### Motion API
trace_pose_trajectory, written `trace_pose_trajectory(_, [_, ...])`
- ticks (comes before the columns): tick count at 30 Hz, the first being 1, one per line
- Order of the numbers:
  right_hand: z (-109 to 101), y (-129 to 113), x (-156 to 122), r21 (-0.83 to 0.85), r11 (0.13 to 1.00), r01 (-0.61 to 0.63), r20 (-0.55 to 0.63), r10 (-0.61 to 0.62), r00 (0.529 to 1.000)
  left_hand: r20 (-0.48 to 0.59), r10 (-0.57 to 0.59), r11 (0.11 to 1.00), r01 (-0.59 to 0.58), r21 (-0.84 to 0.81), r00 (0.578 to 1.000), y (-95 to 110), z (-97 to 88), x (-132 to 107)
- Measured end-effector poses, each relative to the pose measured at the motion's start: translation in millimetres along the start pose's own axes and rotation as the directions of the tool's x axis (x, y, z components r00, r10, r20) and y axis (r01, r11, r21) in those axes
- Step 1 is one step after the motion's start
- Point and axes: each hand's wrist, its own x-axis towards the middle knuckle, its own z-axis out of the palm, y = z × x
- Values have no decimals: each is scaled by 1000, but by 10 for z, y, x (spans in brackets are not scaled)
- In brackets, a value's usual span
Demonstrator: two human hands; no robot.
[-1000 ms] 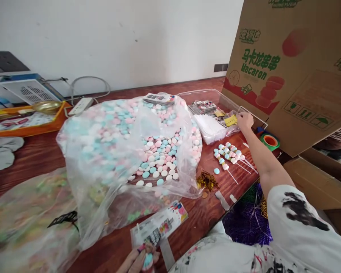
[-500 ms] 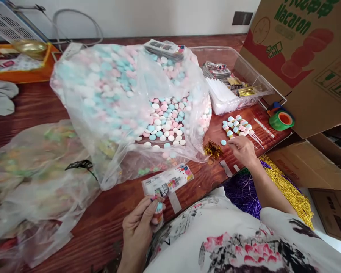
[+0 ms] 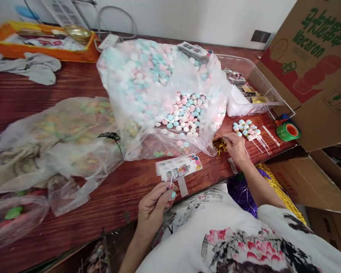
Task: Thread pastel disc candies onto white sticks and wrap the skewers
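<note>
My left hand [image 3: 155, 206] is closed near the table's front edge, pinching the top of a small clear packet of candy [image 3: 173, 195]; a thin white stick seems to rise from it. My right hand [image 3: 236, 148] has its fingertips pinched at a small bunch of gold twist ties [image 3: 219, 145]. Exactly how many ties are between those fingers is hidden. Several candy skewers [image 3: 246, 129], with blue, white and pink pieces on white sticks, lie just beyond the right hand. Printed packet sleeves [image 3: 180, 168] rest flat between the two hands.
A large open clear bag of pastel candies [image 3: 147, 79] fills the middle. Behind right stand a clear plastic bin [image 3: 238, 110], green tape [image 3: 288, 131] and a tall carton [image 3: 309, 87]. Another plastic bag [image 3: 68, 125], gloves [image 3: 42, 68] and an orange tray [image 3: 88, 53] are left.
My right hand has moved from a loose blue candy beside the skewers to the gold twist ties. My left hand still holds the packet. The view has shifted leftward.
</note>
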Motion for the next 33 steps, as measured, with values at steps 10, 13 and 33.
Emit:
trace_pose_trajectory(10, [-162,15,52,373,911,-177,-184,260,948,-24,-95,989,92,-115,995,-184,26,50])
trace_pose_trajectory(13, [-172,-1,19,508,830,-231,-141,345,928,-20,-91,992,89,-87,996,-172,49,53])
trace_pose_trajectory(33, [-262,127,-390,436,884,-169,-191,275,942,-106,-16,996,25,86,994,-37,14,37])
